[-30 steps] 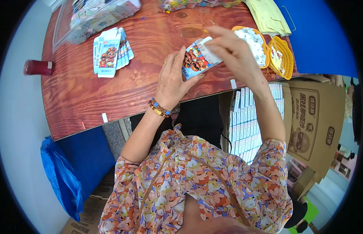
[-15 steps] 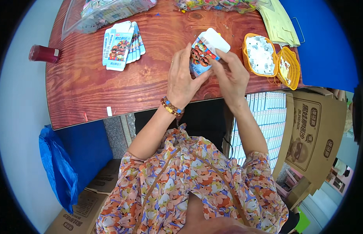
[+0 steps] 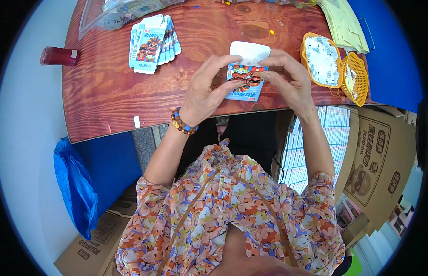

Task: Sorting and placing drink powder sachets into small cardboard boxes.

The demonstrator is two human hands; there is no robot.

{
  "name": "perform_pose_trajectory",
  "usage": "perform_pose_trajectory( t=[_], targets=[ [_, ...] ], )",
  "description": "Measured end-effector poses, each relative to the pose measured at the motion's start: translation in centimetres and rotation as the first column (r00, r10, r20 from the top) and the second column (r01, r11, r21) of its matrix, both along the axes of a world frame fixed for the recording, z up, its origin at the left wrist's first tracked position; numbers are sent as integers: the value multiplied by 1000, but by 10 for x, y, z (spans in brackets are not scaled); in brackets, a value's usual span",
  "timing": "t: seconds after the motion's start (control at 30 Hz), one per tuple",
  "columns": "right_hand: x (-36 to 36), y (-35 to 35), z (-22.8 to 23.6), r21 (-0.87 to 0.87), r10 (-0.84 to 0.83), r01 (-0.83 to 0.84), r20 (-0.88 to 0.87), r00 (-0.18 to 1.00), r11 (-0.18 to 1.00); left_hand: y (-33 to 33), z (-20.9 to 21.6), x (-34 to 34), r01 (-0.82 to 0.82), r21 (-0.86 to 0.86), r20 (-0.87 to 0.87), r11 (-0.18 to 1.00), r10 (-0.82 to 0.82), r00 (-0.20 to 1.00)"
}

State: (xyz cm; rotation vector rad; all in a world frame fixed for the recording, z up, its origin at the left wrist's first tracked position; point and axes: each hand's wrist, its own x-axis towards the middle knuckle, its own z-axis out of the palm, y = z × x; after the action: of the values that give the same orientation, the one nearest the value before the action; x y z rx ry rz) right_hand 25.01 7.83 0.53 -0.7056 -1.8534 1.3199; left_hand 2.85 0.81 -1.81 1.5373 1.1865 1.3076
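The left hand [image 3: 207, 87] and right hand [image 3: 287, 80] are pinching a blue printed box [image 3: 244, 94], white flap [image 3: 250, 49] extended, left of the orange basket [image 3: 304, 56]; overlapping blue cartons [image 3: 148, 53] are lying farther left of that basket.

Bright, fairly even light; fisheye bows tabletop [image 3: 103, 92]; rim fades black.

Ten o'clock: dark red cylindrical jar [image 3: 59, 56] at the left edge of a reddish wooden table [image 3: 99, 99]. Nine o'clock: pale wall [image 3: 21, 138]. Eight o'clock: crumpled blue plastic bag [image 3: 75, 184], near the table's lower left corner. Two o'clock: pale yellow sheets [image 3: 343, 27], layered beside a blue panel [image 3: 393, 69]. Three o'clock: large brown cardboard carton [image 3: 372, 156] with dark printing.
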Motion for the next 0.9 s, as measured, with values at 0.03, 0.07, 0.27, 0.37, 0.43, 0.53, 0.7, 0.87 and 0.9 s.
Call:
perform_pose_trajectory(
  t=[0.03,0.07,0.27,0.37,0.43,0.53,0.7,0.87,0.9],
  targets=[
    [0,2,0,-6,1,-1,-2,1000,1000,1,2,1,57,-66,102,996,-50,993],
    [-1,4,0,90,-4,2,22,1000,996,1,3,1,119,-125,206,985,-91,974],
    [-6,-6,13,76,-26,16,135,990,997,-9,-1,4,68,-169,207,983,-33,978],
    [-7,-6,13,-57,5,0,92,996,998,-11,-1,7,62,-165,239,984,-21,971],
    [-5,-2,9,-59,58,-56,30,998,997,-12,1,8,63,-163,206,985,-29,978],
    [-3,2,5,-256,19,-17,2,1000,967,-12,7,9,72,-158,180,985,-43,983],
    [-5,9,18,-425,180,-148,35,983,893,-17,5,6,82,-170,178,982,-51,983],
    [-8,11,31,-325,195,-131,174,965,937,-17,6,5,114,-195,193,974,-75,978],
    [-9,10,32,-308,171,-103,201,965,946,-16,4,4,112,-199,193,973,-73,979]
  ],
)
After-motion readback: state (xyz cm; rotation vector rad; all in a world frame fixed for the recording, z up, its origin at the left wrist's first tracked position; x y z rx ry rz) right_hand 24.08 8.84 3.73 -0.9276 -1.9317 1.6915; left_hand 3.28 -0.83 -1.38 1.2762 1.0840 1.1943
